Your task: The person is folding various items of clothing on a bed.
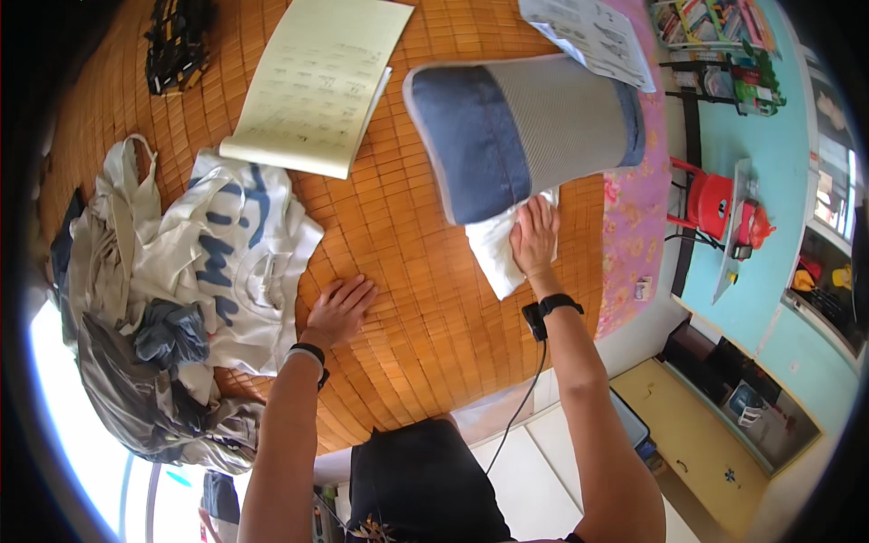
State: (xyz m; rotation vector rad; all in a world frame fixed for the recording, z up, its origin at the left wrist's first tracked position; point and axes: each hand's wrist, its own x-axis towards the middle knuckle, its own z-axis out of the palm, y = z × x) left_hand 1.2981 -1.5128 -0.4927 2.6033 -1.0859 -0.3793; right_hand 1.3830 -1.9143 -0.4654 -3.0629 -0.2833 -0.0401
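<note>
My left hand rests palm down on the bamboo mat, holding nothing. Beside it, to the left, lies a white shirt with large blue lettering. My right hand lies on top of a folded white cloth, its fingers stretched towards a blue and grey pillow. The far end of the cloth meets the pillow's near edge; whether it runs underneath is hidden. I wear a band on each wrist, and a black cable runs down from a small box at the right one.
A heap of crumpled clothes fills the left side. Beyond my hands lie a handwritten paper pad, a dark bundle and printed sheets against the pillow. Pink floral fabric borders the mat; past it stands a red chair.
</note>
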